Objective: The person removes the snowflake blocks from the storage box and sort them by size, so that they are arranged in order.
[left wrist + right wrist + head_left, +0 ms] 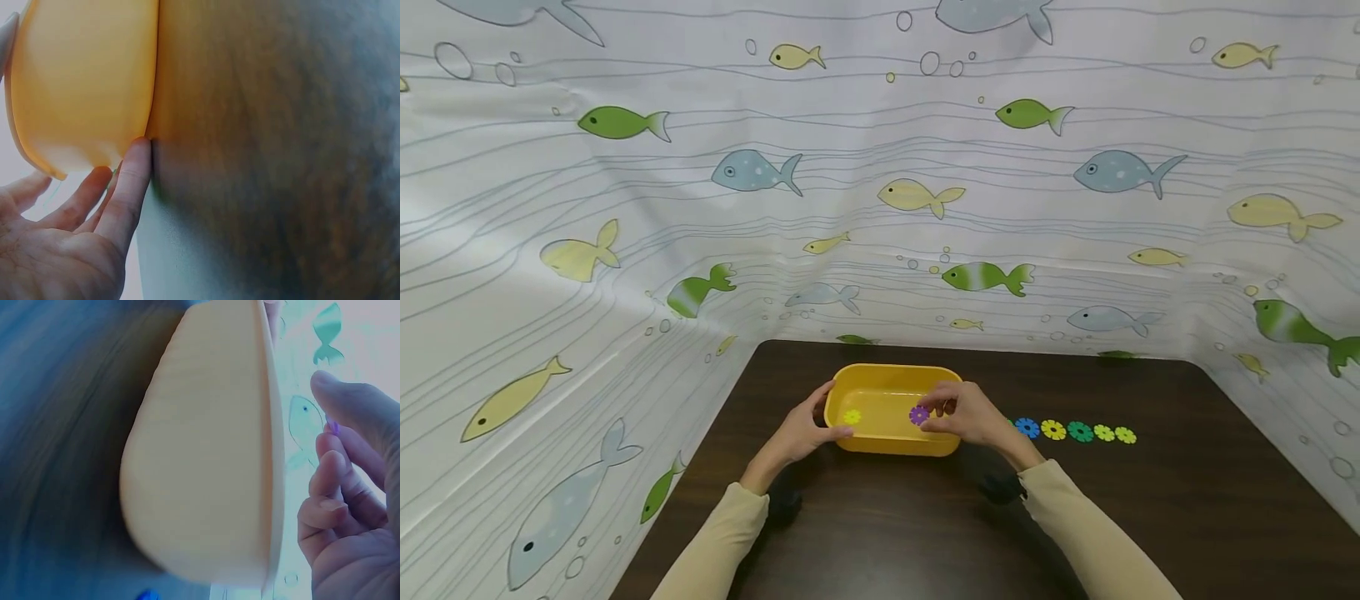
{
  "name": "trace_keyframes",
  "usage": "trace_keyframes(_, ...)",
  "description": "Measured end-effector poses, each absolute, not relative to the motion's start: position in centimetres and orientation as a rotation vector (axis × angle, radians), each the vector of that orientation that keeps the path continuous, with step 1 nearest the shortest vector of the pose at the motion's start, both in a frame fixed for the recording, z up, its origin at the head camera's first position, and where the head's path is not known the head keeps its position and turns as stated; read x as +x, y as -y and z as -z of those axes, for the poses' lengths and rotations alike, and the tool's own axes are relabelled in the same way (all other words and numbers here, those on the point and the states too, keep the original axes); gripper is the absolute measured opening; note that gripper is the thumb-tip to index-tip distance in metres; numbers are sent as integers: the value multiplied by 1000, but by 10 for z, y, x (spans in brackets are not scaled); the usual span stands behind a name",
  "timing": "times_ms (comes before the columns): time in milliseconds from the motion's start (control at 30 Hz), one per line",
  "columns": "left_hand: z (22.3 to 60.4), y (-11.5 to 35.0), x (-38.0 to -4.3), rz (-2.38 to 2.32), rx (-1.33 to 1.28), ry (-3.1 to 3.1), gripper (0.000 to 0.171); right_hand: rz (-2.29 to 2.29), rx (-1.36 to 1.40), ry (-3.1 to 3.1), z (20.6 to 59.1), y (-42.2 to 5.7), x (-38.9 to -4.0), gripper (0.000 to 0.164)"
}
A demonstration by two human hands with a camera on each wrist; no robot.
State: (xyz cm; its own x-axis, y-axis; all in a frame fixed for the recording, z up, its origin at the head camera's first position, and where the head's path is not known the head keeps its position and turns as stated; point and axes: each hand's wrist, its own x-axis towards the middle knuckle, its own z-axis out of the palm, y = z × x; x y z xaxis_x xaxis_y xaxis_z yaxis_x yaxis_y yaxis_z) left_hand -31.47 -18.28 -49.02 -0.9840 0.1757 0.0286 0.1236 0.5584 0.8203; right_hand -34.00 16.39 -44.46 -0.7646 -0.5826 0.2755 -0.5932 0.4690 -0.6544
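Note:
A yellow plastic tub [891, 444] stands on the dark table in the head view. My left hand [797, 432] holds its left end, thumb over the near rim and fingers at the far side; in the left wrist view the fingertips [136, 150] touch the tub's wall. Above the tub's right part, my right hand [973, 412] pinches a purple flower-shaped disc [917, 415] between thumb and forefinger. The right wrist view shows just a sliver of this purple disc [333, 427], close beside the rim. Inside the tub at the left lies a yellow-green flower disc [852, 417].
Right of the tub, a row of flower discs lies on the table [1150, 517]: blue [1027, 428], yellow [1053, 430], green [1080, 431] and two yellow-green ones. The right forearm partly covers the row's left end. A fish-patterned sheet [865, 108] surrounds the table's back and sides.

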Motion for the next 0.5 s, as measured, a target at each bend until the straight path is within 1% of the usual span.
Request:
trace_keyframes(267,490,182,-315,-1411,249,-2730,104,-1346,842,2663,452,-215,-325,24)
trace_keyframes(500,489,179,-314,-1399,203,-2726,105,-1308,717,2624,463,-265,-315,24)
